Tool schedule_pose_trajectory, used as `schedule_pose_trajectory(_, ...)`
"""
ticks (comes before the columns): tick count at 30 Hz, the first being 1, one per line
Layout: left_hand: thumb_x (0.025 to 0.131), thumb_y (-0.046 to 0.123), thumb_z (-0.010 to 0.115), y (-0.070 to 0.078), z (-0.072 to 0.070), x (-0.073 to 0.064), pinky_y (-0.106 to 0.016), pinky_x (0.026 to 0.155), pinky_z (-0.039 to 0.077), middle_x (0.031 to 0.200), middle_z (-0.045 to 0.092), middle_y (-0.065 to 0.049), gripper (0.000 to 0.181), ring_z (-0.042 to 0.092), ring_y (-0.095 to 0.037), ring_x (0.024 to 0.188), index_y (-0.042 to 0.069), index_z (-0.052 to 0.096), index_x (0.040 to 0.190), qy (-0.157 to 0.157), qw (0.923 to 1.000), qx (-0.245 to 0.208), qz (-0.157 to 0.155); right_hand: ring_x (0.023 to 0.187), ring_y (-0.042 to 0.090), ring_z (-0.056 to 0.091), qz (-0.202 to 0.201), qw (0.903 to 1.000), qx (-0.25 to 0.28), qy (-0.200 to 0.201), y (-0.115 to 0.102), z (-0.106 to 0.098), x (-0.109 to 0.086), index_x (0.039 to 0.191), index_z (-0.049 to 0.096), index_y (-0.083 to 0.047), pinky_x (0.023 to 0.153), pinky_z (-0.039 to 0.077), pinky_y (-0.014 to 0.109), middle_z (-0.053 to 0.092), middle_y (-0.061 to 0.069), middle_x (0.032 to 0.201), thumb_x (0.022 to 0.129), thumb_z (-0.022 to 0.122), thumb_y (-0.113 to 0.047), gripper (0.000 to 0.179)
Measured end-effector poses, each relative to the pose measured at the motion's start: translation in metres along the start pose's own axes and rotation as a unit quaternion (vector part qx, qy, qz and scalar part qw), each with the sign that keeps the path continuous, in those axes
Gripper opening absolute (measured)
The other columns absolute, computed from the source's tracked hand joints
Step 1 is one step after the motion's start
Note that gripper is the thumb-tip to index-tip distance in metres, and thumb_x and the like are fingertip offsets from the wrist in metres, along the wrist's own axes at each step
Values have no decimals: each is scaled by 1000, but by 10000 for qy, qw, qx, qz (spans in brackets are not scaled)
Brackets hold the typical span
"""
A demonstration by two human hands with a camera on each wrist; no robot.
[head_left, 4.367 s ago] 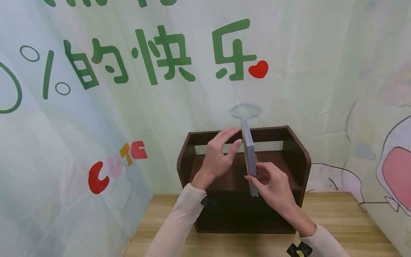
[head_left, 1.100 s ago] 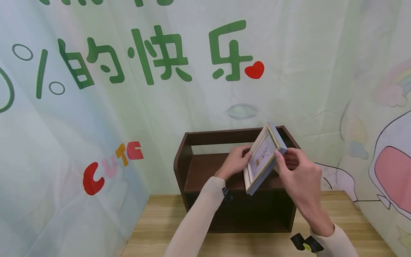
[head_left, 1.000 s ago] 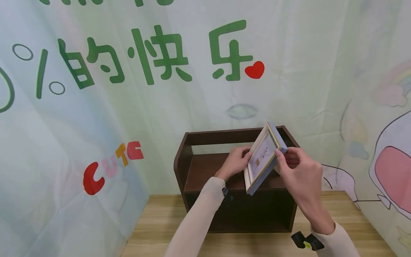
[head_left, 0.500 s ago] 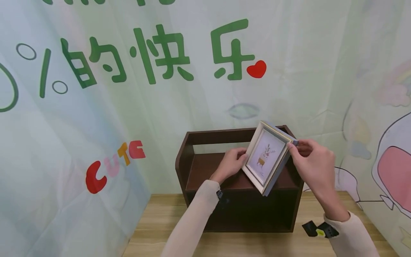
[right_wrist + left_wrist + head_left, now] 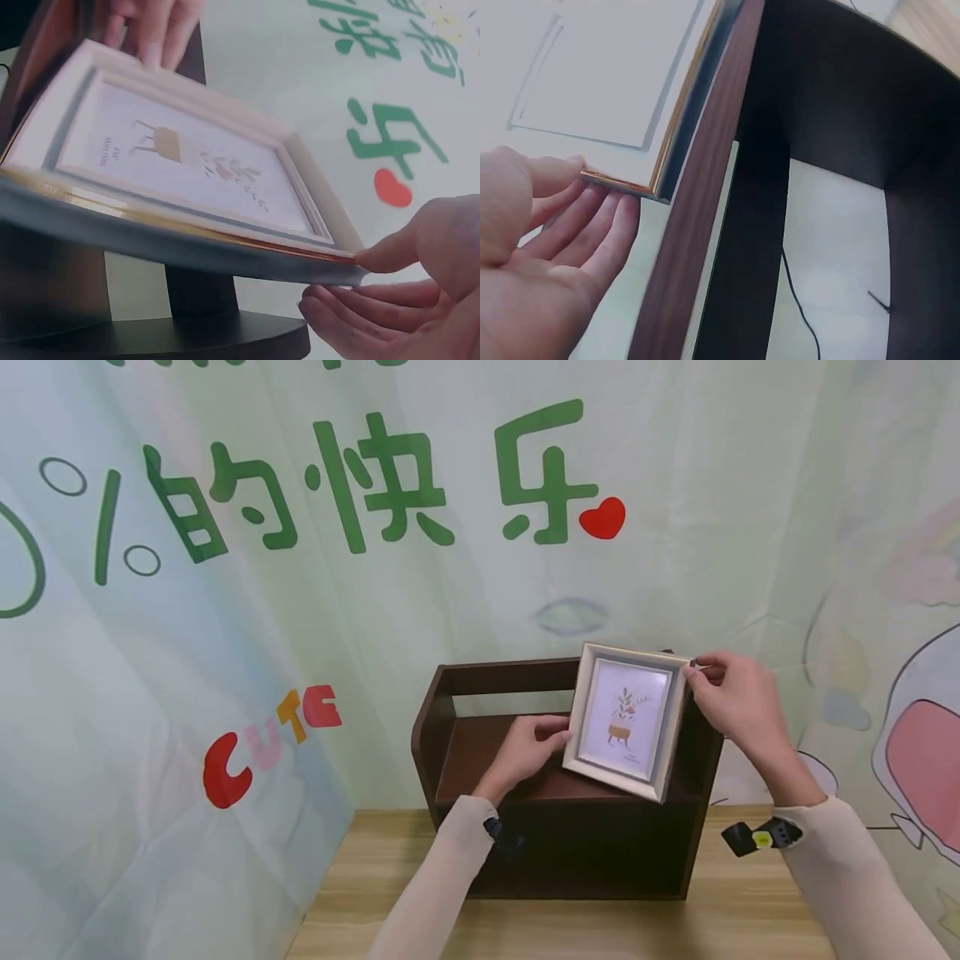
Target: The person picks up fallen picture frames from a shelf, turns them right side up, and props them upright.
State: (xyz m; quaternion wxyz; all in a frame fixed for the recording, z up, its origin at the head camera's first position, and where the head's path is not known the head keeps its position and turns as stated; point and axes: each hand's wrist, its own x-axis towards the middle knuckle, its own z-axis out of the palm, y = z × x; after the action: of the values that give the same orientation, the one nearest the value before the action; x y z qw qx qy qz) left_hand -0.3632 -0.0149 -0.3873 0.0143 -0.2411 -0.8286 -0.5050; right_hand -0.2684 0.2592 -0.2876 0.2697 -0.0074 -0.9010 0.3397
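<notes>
So, right of centre in the head view, the small cream-and-grey picture frame with a potted-plant print faces the camera, slightly tilted, in front of the dark brown wooden desk shelf. The right hand pinches the frame's upper right corner between thumb and fingers. The left hand sits at the lower left edge, fingers fairly straight and touching it. That shelf stands on the light wooden tabletop, with a printed pale green cloth backdrop behind it.

Long cream sleeves — black wrist straps, the right one yellow-marked.
</notes>
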Motion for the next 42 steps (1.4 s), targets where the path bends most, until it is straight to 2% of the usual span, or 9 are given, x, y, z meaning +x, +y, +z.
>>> schedule_pose_trajectory(9, 99, 13, 74, 3, 6, -11, -36, 93, 64, 125, 75, -18, 31, 76, -25, 109, 0, 73, 126, 218, 9963, -799, -242, 113, 45, 73, 89, 9954, 410, -860, 12, 0, 34, 141, 58, 11, 89, 63, 44, 65, 34, 135, 109, 54, -32, 54)
schedule_pose_trajectory(12, 97, 11, 75, 5, 10, -14, -35, 90, 65, 122, 75, -20, 31, 77, -25, 107, -2, 73, 125, 276, 9929, -1100, -349, 115, 45, 72, 131, 9937, 541, -969, 14, 2, 39, 143, 56, 11, 100, 58, 57, 63, 35, 138, 110, 52, -30, 53)
schedule_pose_trajectory(17, 96, 10, 77, 8, 16, -17, -35, 90, 65, 121, 75, -20, 32, 77, -25, 107, -2, 73, 126, 357, 9878, -1428, -502, 116, 46, 71, 152, 9934, 533, -1007, 15, 4, 45, 145, 55, 9, 102, 57, 58, 61, 34, 141, 111, 50, -29, 51)
schedule_pose_trajectory(26, 95, 10, 78, 9, 17, -19, -36, 91, 65, 120, 75, -21, 33, 77, -28, 108, -3, 72, 125, 447, 9869, -1481, -470, 119, 48, 67, 151, 9936, 484, -1010, 16, 7, 46, 147, 54, 8, 102, 56, 60, 59, 34, 142, 111, 48, -30, 52)
schedule_pose_trajectory(30, 96, 18, 78, 12, 11, -26, -38, 95, 63, 122, 76, -16, 34, 76, -27, 111, 1, 73, 126, 536, 9931, -985, -340, 121, 48, 65, 54, 9946, 458, -928, 15, 7, 43, 145, 56, 7, 100, 57, 60, 61, 33, 141, 110, 51, -32, 53)
schedule_pose_trajectory(36, 100, 25, 73, 33, -20, -48, -42, 100, 61, 125, 76, -10, 34, 73, -25, 115, 7, 72, 129, 779, 9952, 516, 294, 130, 51, 59, -207, 9964, 498, -651, 15, 1, 28, 149, 52, 5, 102, 53, 65, 59, 34, 144, 106, 55, -49, 70)
schedule_pose_trajectory(38, 101, 25, 71, 43, -34, -55, -43, 101, 60, 125, 75, -11, 32, 72, -26, 117, 6, 73, 127, 839, 9851, 1307, 739, 134, 53, 56, -258, 9967, 487, -591, 17, -4, 23, 153, 46, 4, 106, 49, 67, 56, 34, 147, 105, 56, -53, 75)
schedule_pose_trajectory(39, 102, 26, 71, 48, -40, -59, -44, 102, 60, 126, 74, -12, 32, 71, -27, 118, 5, 73, 127, 874, 9748, 1798, 992, 136, 54, 53, -271, 9970, 439, -580, 18, -8, 19, 155, 43, 2, 108, 46, 69, 55, 34, 148, 105, 56, -55, 78)
schedule_pose_trajectory(42, 101, 29, 71, 60, -58, -72, -45, 102, 59, 125, 73, -13, 34, 70, -30, 118, 3, 74, 123, 1073, 9229, 3228, 1804, 142, 58, 45, -427, 9969, 276, -607, 24, -20, 8, 160, 36, 0, 111, 38, 75, 50, 34, 153, 105, 56, -54, 80)
